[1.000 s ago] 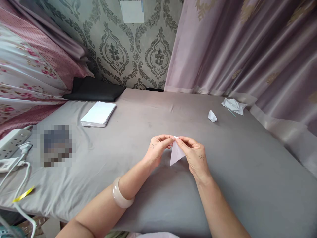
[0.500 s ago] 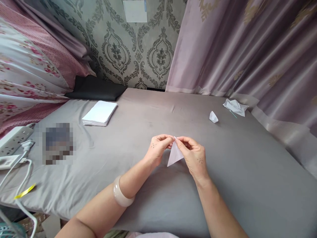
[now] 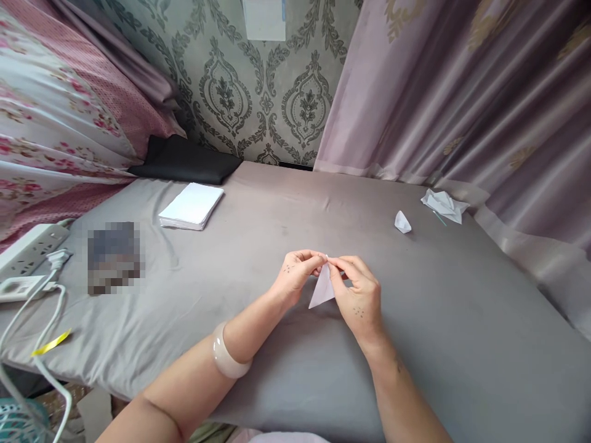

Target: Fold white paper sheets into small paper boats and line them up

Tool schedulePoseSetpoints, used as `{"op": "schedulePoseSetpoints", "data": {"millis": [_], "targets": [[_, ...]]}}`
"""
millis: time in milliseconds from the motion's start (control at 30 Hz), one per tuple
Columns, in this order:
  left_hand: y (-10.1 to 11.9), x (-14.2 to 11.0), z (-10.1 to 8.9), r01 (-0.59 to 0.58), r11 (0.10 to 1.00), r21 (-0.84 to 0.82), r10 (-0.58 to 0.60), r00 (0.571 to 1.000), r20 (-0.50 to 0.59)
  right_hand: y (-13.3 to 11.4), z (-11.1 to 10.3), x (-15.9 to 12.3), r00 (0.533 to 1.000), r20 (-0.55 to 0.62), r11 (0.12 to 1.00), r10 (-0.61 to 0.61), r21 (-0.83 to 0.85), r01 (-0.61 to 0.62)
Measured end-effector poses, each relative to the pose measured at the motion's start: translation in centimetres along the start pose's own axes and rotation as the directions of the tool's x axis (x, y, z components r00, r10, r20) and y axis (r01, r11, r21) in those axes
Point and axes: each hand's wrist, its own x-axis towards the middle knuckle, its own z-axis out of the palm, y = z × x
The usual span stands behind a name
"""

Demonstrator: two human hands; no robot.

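**Grey cloth-covered surface (image 3: 462, 320) below silver-and-charcoal damask wallpaper (image 3: 266, 101)**

At far left, a white fabric drape with pink flowers and a red-pink border (image 3: 50, 104) hangs above a white plastic power strip (image 3: 32, 251). A white plug (image 3: 58, 261) and white cables lie near it, and a shiny yellow strip (image 3: 52, 343) rests by the near edge. Below that edge shows part of a turquoise lattice basket (image 3: 21, 419). Next comes a pixelated patch (image 3: 114, 258), its content hidden, then a folded black sheet of material (image 3: 189, 161) at the back and a neat stack of white paper (image 3: 191, 204) in front of it.

One glossy, pale bangle (image 3: 221, 351) circles the left forearm. Left thumb and forefinger of the left hand (image 3: 290, 280) pinch the top of a triangular piece of folded white paper (image 3: 321, 290), held at centre above the surface, a corner pointing down and leftward. Beside it, thumb and forefinger of the right hand (image 3: 362, 301) pinch the same top, fingertips almost meeting the left's; the other right fingers curl, while the left's are partly hidden.

Farther right, a satiny mauve curtain with gold motifs (image 3: 438, 92) hangs behind a small folded white paper shape (image 3: 402, 223), a thin pale-green stick (image 3: 439, 218) and a loose cluster of folded white paper (image 3: 444, 203).
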Motion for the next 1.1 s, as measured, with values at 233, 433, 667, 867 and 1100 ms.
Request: {"op": "schedulePoseSetpoints", "data": {"millis": [233,433,667,867,1100], "targets": [[0.0,0.6,-0.6,0.079,0.995,-0.068,-0.076,0.996,0.042,0.3,0.2,-0.4,0.974,0.152,0.922,-0.165,-0.326,0.207],[-0.4,0.9,-0.9,0.085,0.996,-0.032,-0.086,0.996,-0.014,-0.2,0.7,-1.0,0.946,0.286,0.814,-0.154,-0.505,0.286],[-0.2,0.9,-0.9,0.058,0.998,-0.029,-0.06,0.997,-0.045,-0.2,0.5,-0.4,0.979,0.162,0.992,0.123,-0.019,-0.122],[-0.1,0.2,-0.2,-0.05,0.998,0.024,0.049,0.998,0.044,-0.1,-0.4,0.8,0.729,0.361,0.547,0.581,0.49,-0.679],[-0.7,-0.1,0.6,-0.165,0.983,0.083,0.168,0.985,-0.03,0.2,-0.3,0.7,0.667,0.395,0.441,0.632,0.524,-0.729]]}}
